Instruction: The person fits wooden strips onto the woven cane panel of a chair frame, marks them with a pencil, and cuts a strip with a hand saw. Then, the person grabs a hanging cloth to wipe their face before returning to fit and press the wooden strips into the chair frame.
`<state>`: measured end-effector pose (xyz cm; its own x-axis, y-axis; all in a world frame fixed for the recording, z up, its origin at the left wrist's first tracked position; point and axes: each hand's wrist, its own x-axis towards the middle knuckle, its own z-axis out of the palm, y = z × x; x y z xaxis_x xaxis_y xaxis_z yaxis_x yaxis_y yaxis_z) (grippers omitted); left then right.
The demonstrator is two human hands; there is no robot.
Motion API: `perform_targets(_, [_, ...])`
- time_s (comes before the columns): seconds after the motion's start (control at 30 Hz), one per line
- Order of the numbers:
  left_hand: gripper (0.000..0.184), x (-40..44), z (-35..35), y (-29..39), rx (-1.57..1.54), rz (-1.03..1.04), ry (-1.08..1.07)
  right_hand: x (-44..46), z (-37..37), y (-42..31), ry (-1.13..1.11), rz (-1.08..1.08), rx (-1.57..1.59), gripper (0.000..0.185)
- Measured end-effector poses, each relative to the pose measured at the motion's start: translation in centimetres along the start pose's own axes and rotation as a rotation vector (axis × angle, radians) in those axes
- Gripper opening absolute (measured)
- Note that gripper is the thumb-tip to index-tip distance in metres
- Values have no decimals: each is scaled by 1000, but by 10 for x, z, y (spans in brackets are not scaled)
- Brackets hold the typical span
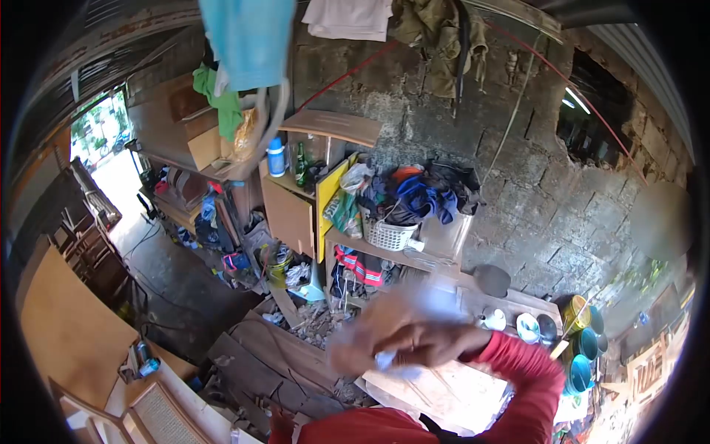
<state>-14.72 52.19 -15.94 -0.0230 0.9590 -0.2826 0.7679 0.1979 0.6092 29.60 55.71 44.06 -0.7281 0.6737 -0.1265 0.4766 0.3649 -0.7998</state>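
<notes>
My right hand (pixel 436 344), at the end of a red sleeve (pixel 529 374), is raised in front of my body and smeared by motion. Its fingers look curled. A pale bluish and brown blur (pixel 381 325) lies at and beyond the fingers, and I cannot make out what it is. Below the hand is a light wooden board (pixel 444 396) on the work surface. No left hand can be made out; only a small dark red patch (pixel 281 427) shows at the bottom edge, perhaps a sleeve.
A light blue face mask (pixel 248 44) with a pale loop hangs close overhead. Clothes fill a white basket (pixel 390 235) on a shelf by the block wall. Buckets (pixel 580 374) stand at right. Chair frames (pixel 159 414) and a curved wooden panel (pixel 74 318) are at left. Rubble covers the floor.
</notes>
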Motion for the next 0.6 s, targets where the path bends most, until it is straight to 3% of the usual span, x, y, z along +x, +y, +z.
perform_targets(0.07, [55, -1, 1, 2, -7, 4, -1, -16, 64, 67, 234, -27, 568, 38])
perform_targets(0.13, [55, -8, 1, 1, -12, 1, 6, 16, 72, 43, 215, -546, 1139, 38])
perform_targets(0.33, [52, -7, -9, 30, -11, 16, 26, 161, 77, -6, 326, -531, 1085, 39])
perform_targets(0.6, [48, 8, -18, 39, -25, -18, 39, 237, 88, -15, 323, -434, 949, 41])
